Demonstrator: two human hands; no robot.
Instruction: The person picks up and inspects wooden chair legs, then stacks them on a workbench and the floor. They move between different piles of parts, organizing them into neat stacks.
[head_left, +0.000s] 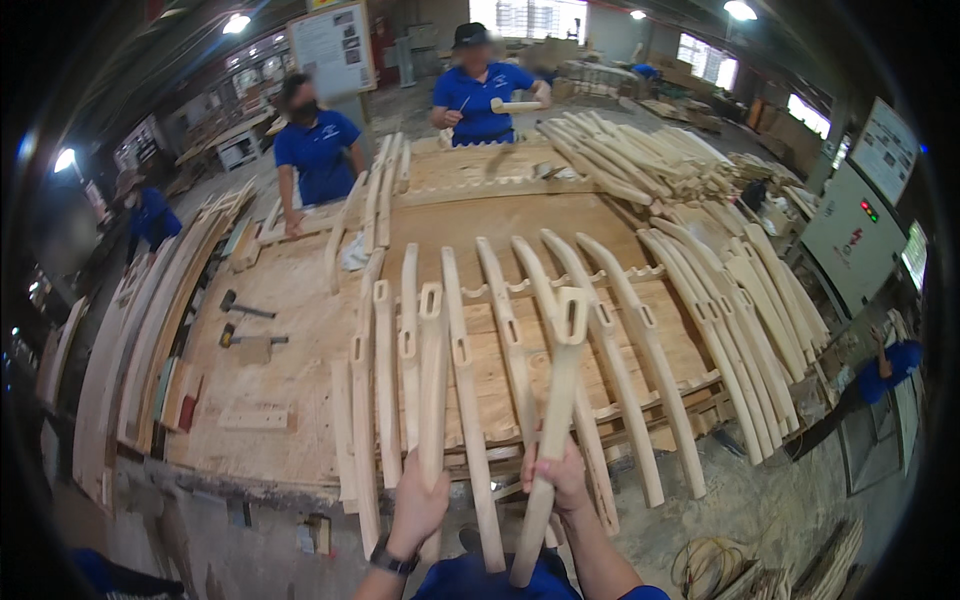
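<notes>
My left hand (421,508) is closed round a pale wooden chair leg (431,380), a long curved piece with a slot near its far end. Another slotted wooden leg (552,420) is gripped in my right hand (560,477), its slotted end raised toward the middle of the table. Between my hands lies a similar leg (465,390), its near end jutting over the table edge. More of these legs (625,375) rest side by side to the right, across notched wooden strips (640,272). Part of each grip is hidden behind my fingers.
Two hammers (250,340) and a small wood block (255,420) lie on the plywood table (290,385) at left. Long boards (120,350) stand at far left. Stacked wood pieces (640,160) fill the back right, near an electrical cabinet (850,235). Co-workers in blue (485,95) stand beyond.
</notes>
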